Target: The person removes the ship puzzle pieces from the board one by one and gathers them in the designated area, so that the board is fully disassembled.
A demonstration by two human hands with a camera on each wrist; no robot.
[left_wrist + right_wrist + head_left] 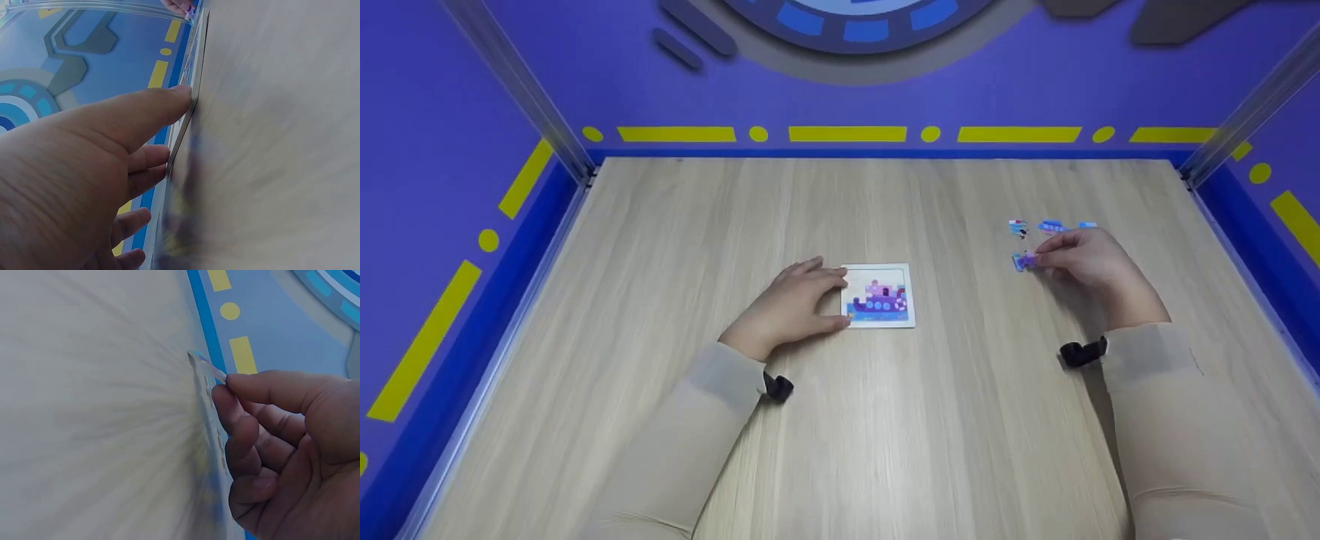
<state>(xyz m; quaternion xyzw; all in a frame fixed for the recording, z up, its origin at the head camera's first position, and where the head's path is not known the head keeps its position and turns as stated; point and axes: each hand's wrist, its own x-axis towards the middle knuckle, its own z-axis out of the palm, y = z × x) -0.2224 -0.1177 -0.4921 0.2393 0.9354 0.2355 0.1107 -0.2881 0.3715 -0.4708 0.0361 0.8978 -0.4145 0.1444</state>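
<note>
A square jigsaw puzzle board [911,296] with a pale rim lies on the table; a purple and pink boat picture fills much of it. My left hand [802,304] rests at its left side, thumb at the near corner and fingertips at the far one. In the left wrist view the thumb [163,107] touches the board's edge. Over to the right, my right hand [1095,262] pinches a purple and blue puzzle piece [1023,261] between thumb and forefinger. That piece [209,367] is tilted in the right wrist view, the other fingers curled below.
Beyond the right hand lie loose puzzle pieces: one white and red [1018,225], one blue and purple [1051,226], and a light blue one [1087,224] partly hidden by the hand. Blue walls [840,105] with yellow marks enclose the wooden table [930,435].
</note>
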